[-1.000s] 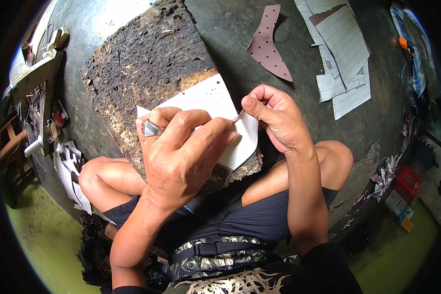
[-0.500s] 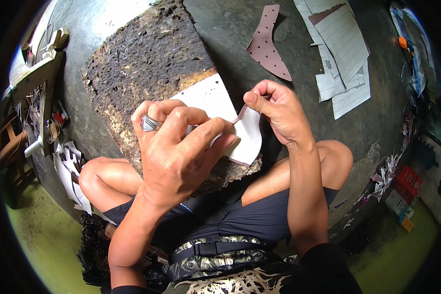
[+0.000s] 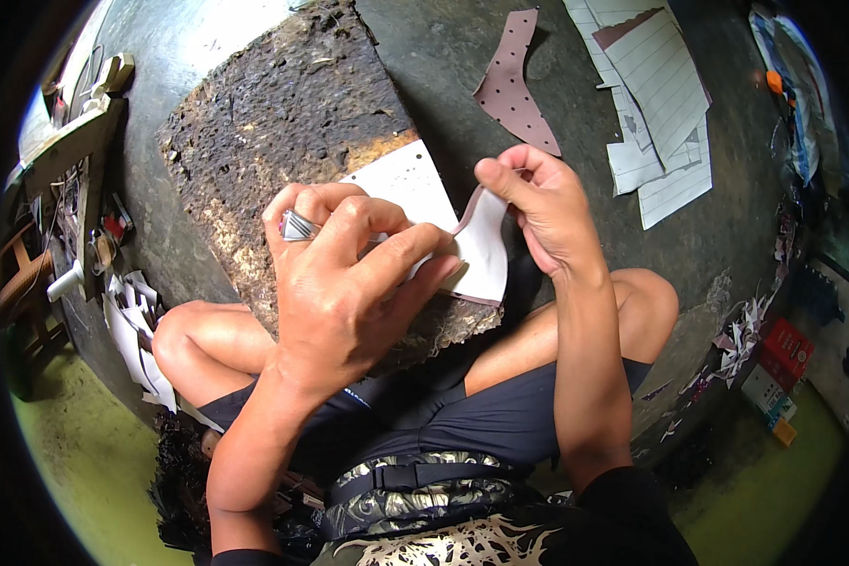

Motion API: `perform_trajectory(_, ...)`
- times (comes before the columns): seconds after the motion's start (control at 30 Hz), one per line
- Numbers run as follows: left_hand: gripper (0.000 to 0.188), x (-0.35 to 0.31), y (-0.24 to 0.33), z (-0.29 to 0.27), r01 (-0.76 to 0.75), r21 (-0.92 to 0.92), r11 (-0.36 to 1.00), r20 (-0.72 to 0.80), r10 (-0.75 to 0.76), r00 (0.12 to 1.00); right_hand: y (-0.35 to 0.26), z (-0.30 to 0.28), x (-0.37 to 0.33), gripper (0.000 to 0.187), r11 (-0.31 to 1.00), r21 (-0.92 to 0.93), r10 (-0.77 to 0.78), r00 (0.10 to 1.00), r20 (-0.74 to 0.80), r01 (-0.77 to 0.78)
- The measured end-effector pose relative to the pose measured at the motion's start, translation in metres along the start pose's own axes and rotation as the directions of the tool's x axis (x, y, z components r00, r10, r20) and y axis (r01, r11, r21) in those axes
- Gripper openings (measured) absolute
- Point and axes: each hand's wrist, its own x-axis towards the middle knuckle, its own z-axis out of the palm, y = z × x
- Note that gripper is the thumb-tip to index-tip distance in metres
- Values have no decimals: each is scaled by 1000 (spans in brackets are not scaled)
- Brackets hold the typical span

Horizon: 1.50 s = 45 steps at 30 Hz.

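Observation:
My left hand [image 3: 340, 274], with a ring on one finger, is closed over a white-faced piece with a mauve edge [image 3: 486, 250]. Its thumb and forefinger pinch together at the piece's left part, which they mostly cover. At the piece's upper right end, my right hand [image 3: 544, 208] grips the raised edge between thumb and fingers, and the piece bends up toward it. Under and behind my left hand, a white sheet with dark holes [image 3: 407, 179] lies on a rough dark block [image 3: 283, 104]. Whether sheet and piece are joined is hidden.
A mauve cut piece with holes [image 3: 517, 85] lies beyond my right hand. Several lined white paper pieces [image 3: 665, 123] are stacked at the far right. A wooden rack [image 3: 94, 170] stands at the left, and paper scraps [image 3: 137, 330] lie near my left knee.
The right hand has risen slightly, lifting the piece's right end and showing more of its mauve edge. The left hand has shifted a little to the right; the lower edge has moved up.

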Motion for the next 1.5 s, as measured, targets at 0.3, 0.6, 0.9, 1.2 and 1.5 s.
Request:
perform_trajectory(0.3, 25, -3, 7, 5, 14, 14, 1000, -51, -13, 999, -18, 71, -75, 107, 921, 211, -291, 938, -186, 327)
perform_trajectory(0.6, 29, -2, 2, -9, 0, 1, 1000, 37, 0, 999, -17, 81, -64, 93, 943, 121, -279, 935, -217, 309)
perform_trajectory(0.9, 29, 1, -7, -9, -61, -30, 998, 29, 61, 998, -18, 63, -55, 97, 952, 103, -275, 953, -131, 289)
perform_trajectory(1.2, 27, -1, -4, -5, -58, -2, 998, 14, 58, 998, -21, 57, -52, 106, 961, 227, -120, 976, -183, 160)
perform_trajectory(1.5, 29, 1, -5, -7, -70, -27, 997, 13, 70, 997, -18, 69, -65, 108, 963, -1, -262, 941, -213, 268)
